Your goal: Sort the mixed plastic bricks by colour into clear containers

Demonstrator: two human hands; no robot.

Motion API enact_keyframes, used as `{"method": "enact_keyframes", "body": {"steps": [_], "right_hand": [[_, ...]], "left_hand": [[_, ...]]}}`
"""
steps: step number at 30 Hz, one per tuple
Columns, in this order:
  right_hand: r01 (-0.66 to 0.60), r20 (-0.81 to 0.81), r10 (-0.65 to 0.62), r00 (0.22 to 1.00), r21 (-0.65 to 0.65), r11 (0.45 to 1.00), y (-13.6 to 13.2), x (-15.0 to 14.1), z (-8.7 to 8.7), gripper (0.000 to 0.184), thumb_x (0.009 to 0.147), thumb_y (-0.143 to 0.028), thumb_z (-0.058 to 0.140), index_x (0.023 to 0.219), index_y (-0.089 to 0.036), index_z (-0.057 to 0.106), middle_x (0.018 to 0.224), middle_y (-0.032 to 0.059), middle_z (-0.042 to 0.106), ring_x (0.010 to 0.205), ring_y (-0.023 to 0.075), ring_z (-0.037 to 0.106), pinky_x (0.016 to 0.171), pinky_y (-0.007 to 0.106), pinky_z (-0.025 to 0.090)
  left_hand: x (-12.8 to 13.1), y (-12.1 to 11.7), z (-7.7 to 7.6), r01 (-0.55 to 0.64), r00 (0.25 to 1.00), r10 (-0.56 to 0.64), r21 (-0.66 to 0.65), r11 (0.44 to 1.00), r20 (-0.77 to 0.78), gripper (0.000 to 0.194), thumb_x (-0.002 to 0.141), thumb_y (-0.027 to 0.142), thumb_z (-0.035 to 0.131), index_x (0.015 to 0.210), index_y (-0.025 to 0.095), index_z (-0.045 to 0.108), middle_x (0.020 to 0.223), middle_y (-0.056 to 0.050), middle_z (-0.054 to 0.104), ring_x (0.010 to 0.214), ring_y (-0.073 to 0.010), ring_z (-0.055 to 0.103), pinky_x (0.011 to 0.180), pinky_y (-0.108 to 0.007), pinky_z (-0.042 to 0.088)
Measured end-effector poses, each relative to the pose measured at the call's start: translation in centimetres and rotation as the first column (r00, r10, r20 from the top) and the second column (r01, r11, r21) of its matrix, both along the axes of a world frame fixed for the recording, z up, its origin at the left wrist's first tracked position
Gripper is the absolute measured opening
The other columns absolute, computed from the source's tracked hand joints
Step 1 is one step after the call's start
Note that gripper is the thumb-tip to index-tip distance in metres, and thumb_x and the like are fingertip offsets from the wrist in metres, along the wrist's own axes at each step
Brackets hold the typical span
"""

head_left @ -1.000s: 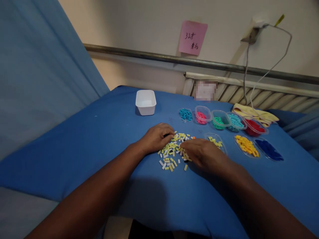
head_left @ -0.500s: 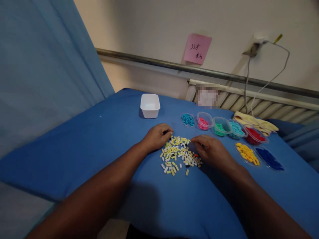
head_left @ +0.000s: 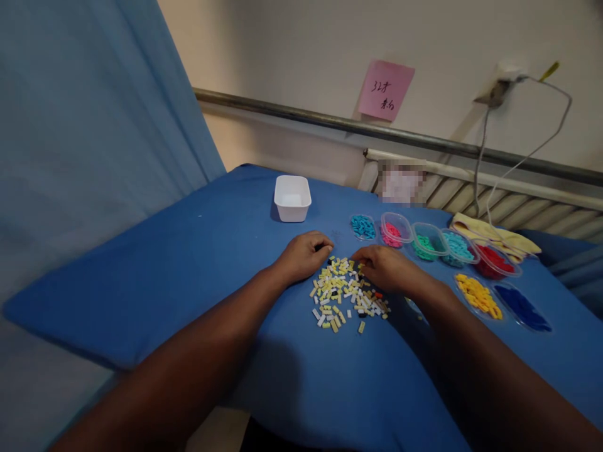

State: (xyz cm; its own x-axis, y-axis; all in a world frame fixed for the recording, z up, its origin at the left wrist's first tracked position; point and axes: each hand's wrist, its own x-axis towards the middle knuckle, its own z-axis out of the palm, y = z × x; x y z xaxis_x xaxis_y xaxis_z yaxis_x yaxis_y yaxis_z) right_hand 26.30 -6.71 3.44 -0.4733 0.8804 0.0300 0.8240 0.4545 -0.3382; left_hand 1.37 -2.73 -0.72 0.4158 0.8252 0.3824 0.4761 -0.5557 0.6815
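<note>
On the blue cloth lies a loose pile of small toy bricks (head_left: 336,290), mostly pale yellow and white with a few black ones and an orange one. My left hand (head_left: 307,256) rests at the pile's upper left edge, its fingers curled and thumb meeting the forefinger; whatever is inside is hidden. At the upper right edge, my right hand (head_left: 389,269) reaches down with fingers drawn together at the bricks. Anything between those fingertips is too small to make out. Under the right forearm, a clear tray (head_left: 414,306) is mostly covered.
A white tub (head_left: 293,212) stands beyond my left hand. Clear containers hold blue-teal (head_left: 362,227), pink (head_left: 392,234), green (head_left: 425,247), turquoise (head_left: 458,247), red (head_left: 494,260), yellow (head_left: 478,295) and dark blue pieces (head_left: 522,307). A yellow cloth (head_left: 494,235) lies behind, near a radiator.
My right hand has lifted off the pile's right side, uncovering bricks there, then moved back to its upper right edge. My left hand stays beside the pile. The camera view has shifted slightly.
</note>
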Motion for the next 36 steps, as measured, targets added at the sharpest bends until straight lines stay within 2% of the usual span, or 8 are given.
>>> {"method": "enact_keyframes", "body": {"steps": [6, 12, 18, 22, 25, 28, 32, 36], "right_hand": [[0.024, -0.037, -0.023, 0.999, 0.041, 0.999, -0.4, 0.2, -0.4, 0.027, 0.085, -0.015, 0.062, 0.103, -0.02, 0.082, 0.098, 0.0073, 0.08, 0.085, 0.0207, 0.072, 0.073, 0.028, 0.049], [0.085, -0.265, -0.124, 0.956, -0.154, 0.984, -1.8, 4.0, 0.4, 0.017, 0.089, -0.032, 0.063, 0.096, -0.02, 0.073, 0.079, 0.0013, 0.073, 0.066, 0.0165, 0.064, 0.059, 0.026, 0.046], [0.254, -0.185, -0.298, 0.936, -0.228, 0.94, -3.4, 10.5, 0.1, 0.025, 0.087, -0.045, 0.065, 0.09, -0.021, 0.071, 0.075, 0.0016, 0.072, 0.063, 0.0181, 0.063, 0.057, 0.029, 0.046], [0.326, -0.096, -0.345, 0.933, -0.177, 0.929, -3.9, 12.3, 0.1, 0.026, 0.09, -0.045, 0.064, 0.09, -0.023, 0.077, 0.076, 0.0022, 0.076, 0.064, 0.0195, 0.066, 0.058, 0.03, 0.046], [0.349, -0.126, -0.343, 0.931, 0.032, 0.936, -3.8, 11.3, 0.0, 0.021, 0.092, -0.039, 0.064, 0.094, -0.024, 0.08, 0.085, 0.0041, 0.08, 0.072, 0.0215, 0.071, 0.065, 0.032, 0.051], [0.226, -0.217, -0.186, 0.958, 0.179, 0.958, -3.2, 8.2, -1.0, 0.023, 0.096, -0.029, 0.062, 0.11, -0.024, 0.08, 0.107, 0.0076, 0.083, 0.095, 0.0254, 0.076, 0.087, 0.038, 0.058], [-0.03, -0.115, 0.054, 0.992, 0.202, 0.979, -2.3, 3.7, -2.5, 0.036, 0.101, -0.016, 0.055, 0.13, -0.021, 0.076, 0.131, 0.0105, 0.078, 0.121, 0.0274, 0.071, 0.108, 0.043, 0.054], [-0.067, -0.035, 0.074, 0.997, 0.178, 0.982, -1.9, 2.0, -2.8, 0.037, 0.101, -0.009, 0.053, 0.127, -0.019, 0.077, 0.123, 0.0108, 0.08, 0.115, 0.0266, 0.073, 0.104, 0.04, 0.055]], "left_hand": [[0.0, 0.0, 0.0, 0.003, 1.0, -0.003, 0.007, 1.0, -0.003, 0.019, 0.096, 0.025, 0.061, 0.099, 0.021, 0.079, 0.106, -0.005, 0.079, 0.102, -0.0214, 0.074, 0.097, -0.038, 0.058], [-0.1, 0.0, 0.1, 0.007, 1.0, -0.007, -0.004, 1.0, -0.004, 0.021, 0.097, 0.028, 0.06, 0.098, 0.021, 0.08, 0.108, -0.006, 0.079, 0.103, -0.022, 0.074, 0.096, -0.037, 0.059], [0.0, 0.0, 0.2, -0.004, 1.0, 0.004, -0.027, 1.0, -0.026, 0.022, 0.098, 0.031, 0.06, 0.1, 0.022, 0.08, 0.11, -0.006, 0.079, 0.105, -0.0221, 0.075, 0.097, -0.038, 0.059], [0.0, 0.3, 0.2, 0.003, 1.0, -0.003, -0.021, 1.0, -0.019, 0.021, 0.097, 0.031, 0.06, 0.097, 0.022, 0.079, 0.107, -0.005, 0.08, 0.102, -0.0216, 0.075, 0.097, -0.038, 0.058], [0.0, 0.4, 0.3, -0.008, 1.0, 0.007, -0.017, 1.0, -0.021, 0.021, 0.096, 0.032, 0.061, 0.097, 0.023, 0.08, 0.107, -0.004, 0.08, 0.102, -0.0215, 0.075, 0.097, -0.038, 0.058], [0.0, 0.5, 0.3, -0.003, 0.999, 0.002, -0.019, 1.0, -0.035, 0.021, 0.096, 0.032, 0.061, 0.097, 0.023, 0.08, 0.107, -0.004, 0.08, 0.102, -0.0216, 0.075, 0.097, -0.038, 0.059], [0.0, 0.5, 0.3, 0.007, 0.999, -0.008, -0.011, 1.0, -0.038, 0.021, 0.096, 0.032, 0.061, 0.097, 0.023, 0.08, 0.108, -0.005, 0.08, 0.103, -0.0221, 0.075, 0.097, -0.039, 0.059], [0.1, 0.4, 0.4, 0.01, 0.999, -0.01, -0.006, 1.0, -0.036, 0.021, 0.096, 0.031, 0.06, 0.098, 0.022, 0.08, 0.107, -0.005, 0.08, 0.102, -0.0223, 0.075, 0.096, -0.039, 0.058]]}}
